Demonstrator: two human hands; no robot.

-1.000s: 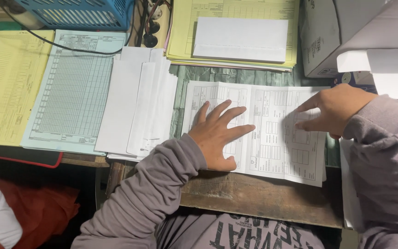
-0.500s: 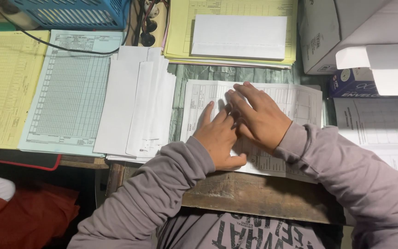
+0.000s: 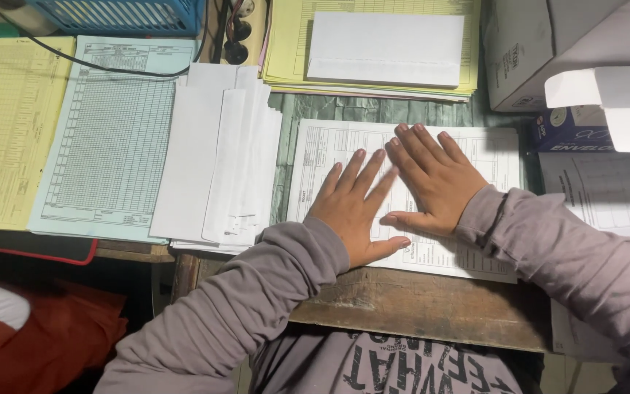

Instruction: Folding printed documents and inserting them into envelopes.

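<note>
The fingers (image 3: 362,171) of both hands are spread flat, nothing gripped. The left hand (image 3: 355,208) and right hand (image 3: 432,179) are pressed side by side on a white form (image 3: 486,252). Envelopes (image 3: 220,164) are stacked to the left on the table (image 3: 417,306).

Left hand (image 3: 355,211), right hand (image 3: 432,179): flat, palms down, fingers spread, side by side.

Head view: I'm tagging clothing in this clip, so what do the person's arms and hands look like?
Both arms are covered by loose, long grey-mauve sleeves of a soft knit, bunched in folds at the wrists. The left hand and the right hand are bare: no gloves, rings or watch visible. Fingernails are short.
</note>
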